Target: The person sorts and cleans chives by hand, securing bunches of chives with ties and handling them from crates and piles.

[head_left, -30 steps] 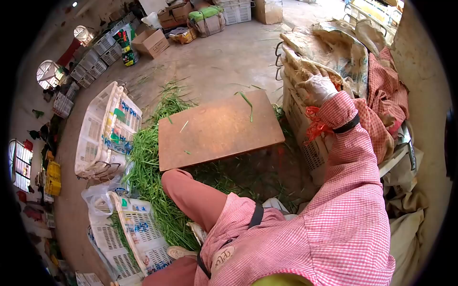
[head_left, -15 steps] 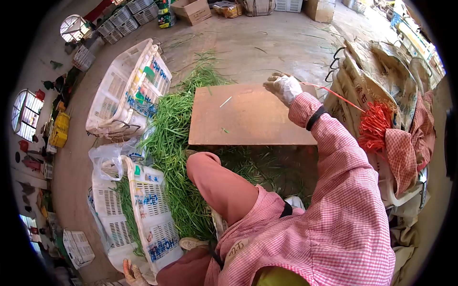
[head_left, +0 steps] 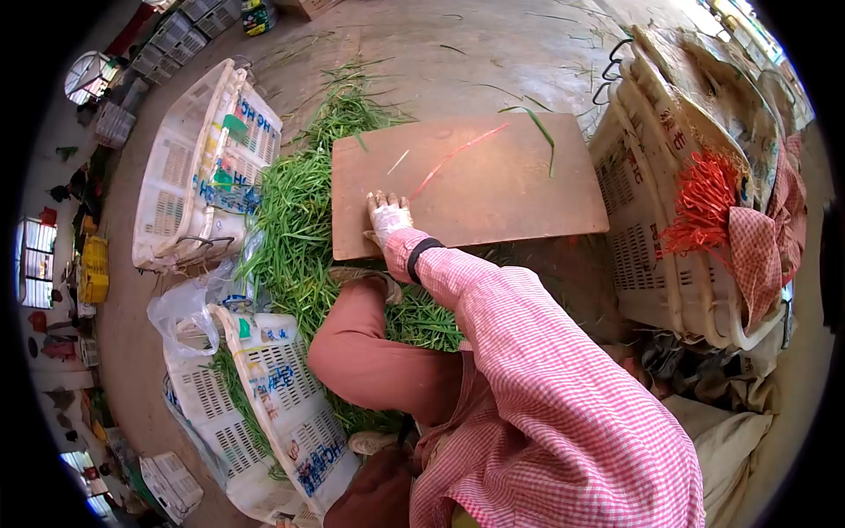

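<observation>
My right hand (head_left: 388,217), in a white glove with its fingertips uncovered, lies at the left front part of a brown board (head_left: 493,207). Its fingers are stretched out over the surface. A red tie strip (head_left: 458,157) runs diagonally across the board, its near end close beside these fingers. A short white stick (head_left: 399,162) and a green leaf blade (head_left: 544,141) also lie on the board. Only a sliver of my left hand (head_left: 286,524) shows at the bottom edge, beside the lower white crate (head_left: 295,387); its fingers are mostly cut off.
Long green leafy stalks (head_left: 295,207) are heaped left of the board. Another white crate (head_left: 189,167) stands behind them, with a clear plastic bag (head_left: 189,308) nearby. On the right, stacked crates (head_left: 634,238) carry sacks and a bunch of red ties (head_left: 704,202).
My right hand has moved from the board's far right to its left front, and the red strip now lies across the board. A leaf blade appears there. My left hand has nearly left view.
</observation>
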Demonstrator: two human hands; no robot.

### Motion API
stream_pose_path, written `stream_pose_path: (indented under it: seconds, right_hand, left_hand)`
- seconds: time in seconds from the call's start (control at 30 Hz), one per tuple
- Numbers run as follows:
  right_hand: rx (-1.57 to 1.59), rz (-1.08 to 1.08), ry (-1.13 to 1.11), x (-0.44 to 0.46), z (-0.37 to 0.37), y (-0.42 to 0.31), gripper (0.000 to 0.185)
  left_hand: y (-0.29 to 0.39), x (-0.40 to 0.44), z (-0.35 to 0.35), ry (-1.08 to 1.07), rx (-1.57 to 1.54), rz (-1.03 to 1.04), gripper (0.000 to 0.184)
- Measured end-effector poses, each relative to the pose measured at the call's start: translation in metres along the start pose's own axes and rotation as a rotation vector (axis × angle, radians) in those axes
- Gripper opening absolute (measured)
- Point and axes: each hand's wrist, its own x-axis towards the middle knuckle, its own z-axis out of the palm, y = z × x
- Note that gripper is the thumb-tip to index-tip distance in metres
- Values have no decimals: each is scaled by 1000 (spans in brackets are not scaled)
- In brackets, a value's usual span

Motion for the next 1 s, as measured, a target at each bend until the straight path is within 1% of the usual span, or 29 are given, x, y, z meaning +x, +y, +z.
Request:
stream_pose_path:
  seconds: [0.03,0.07,0.1,0.13,0.17,0.2,0.23,0.27,0.3,0.33,0.37,0.43,0.5,0.53,0.57,0.6,0.63,0.67,0.7,0.73,0.77,0.8,0.83,0.9,0.93,0.97,1.0]
  right_hand:
    - [-11,-48,6,-3,-4,-7,78]
    - [-12,-114,34,-4,-2,-13,77]
    - [8,-175,-1,-2,-5,-16,74]
    - [-4,-213,-70,-3,-20,-23,70]
    - [2,-259,-68,-3,-29,-30,67]
    - [33,-289,-85,-3,-45,-39,67]
    - [120,-323,-32,-2,-53,-49,66]
    - [188,-347,-55,-1,-67,-65,67]
    - [257,-443,-21,0,-74,-78,65]
    - [233,-499,-2,4,-72,-93,65]
    - [235,-509,-129,0,-88,-119,64]
    - [346,-783,-109,20,-58,-143,62]
    - [295,-952,-120,1,-60,-197,59]
    - [261,-983,-167,-19,-69,-229,58]
    - [289,-1095,-184,-41,-76,-256,55]
    - [230,-1222,-169,-47,-66,-280,51]
    - [172,-1347,-156,-53,-55,-302,47]
    - [167,-1405,-177,-63,-47,-323,37]
    - [146,-1447,-199,-71,-35,-345,31]
    - [352,-1396,-330,-69,-1,-359,29]
    - [371,-1407,-358,-72,29,-367,25]
    - [391,-1417,-386,-78,53,-377,22]
    - [-268,-1352,-516,-100,40,-391,25]
    - [-602,-1175,-543,-126,34,-418,34]
    - [-782,-1179,-683,-127,34,-443,42]
    - [-789,-1163,-766,-137,28,-463,35]
    - [-594,-1107,-862,-128,52,-469,33]
  left_hand:
    - [-18,12,1,16,-63,69,44]
    - [-34,22,2,-23,-133,106,44]
    - [-22,18,6,-34,-71,87,46]
    - [-106,60,0,9,-289,134,36]
    - [-81,43,8,-8,-222,113,43]
    - [-61,33,13,31,-352,30,37]
    - [-80,38,10,45,-380,27,39]
    - [-92,41,8,39,-440,68,39]
    - [-83,39,7,69,-442,-3,38]
    - [-100,45,4,108,-438,27,36]
    - [-115,53,1,116,-485,-50,35]
    - [-140,63,4,190,-521,-57,36]
    - [-138,70,2,220,-517,-178,38]
    - [-168,80,4,272,-477,-116,38]
    - [-197,90,10,315,-436,-50,39]
    - [-184,91,8,337,-476,-124,46]
    - [-199,101,12,348,-492,-150,46]
    - [-220,110,15,425,-443,-102,52]
    - [-242,115,17,510,-385,-64,58]
    - [-253,118,17,578,-238,-124,65]
    - [-266,125,16,636,-84,-189,73]
    - [-287,132,16,659,-38,-238,80]
    - [-261,132,10,646,-1,-312,74]
    - [-255,142,8,533,-673,-395,70]
    - [-275,147,13,551,-699,-454,70]
    - [-286,153,12,531,-703,-434,70]
    - [-291,153,11,515,-703,-411,70]
